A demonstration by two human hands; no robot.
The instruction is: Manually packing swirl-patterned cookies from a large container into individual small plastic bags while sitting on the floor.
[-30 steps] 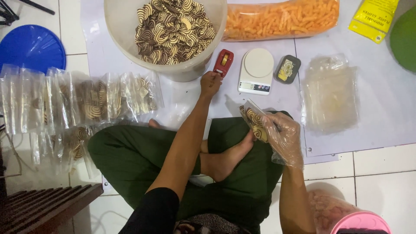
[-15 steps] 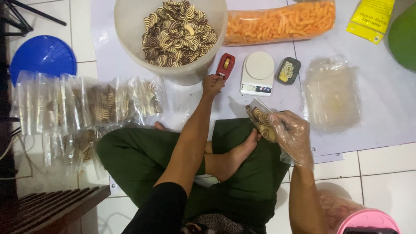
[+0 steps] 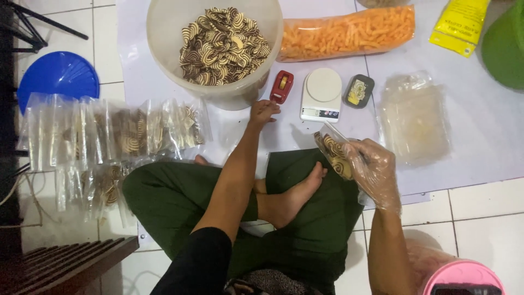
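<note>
head view:
right hand (image 3: 371, 169): wears a clear plastic glove, fingers wrapped round a small clear bag of striped crackers (image 3: 333, 155), held mouth-up over your lap, likely so nothing spills.
left hand (image 3: 263, 112): bare, fingers loosely curled, holds nothing; rests on the white sheet (image 3: 480, 131) between the cracker tub (image 3: 218, 49) and the red tape dispenser (image 3: 281, 86).
digital scale (image 3: 322, 94): platform bare, just ahead of the bag, within easy reach.
filled bags (image 3: 120, 134): rowed at your left, out of the way.
</note>
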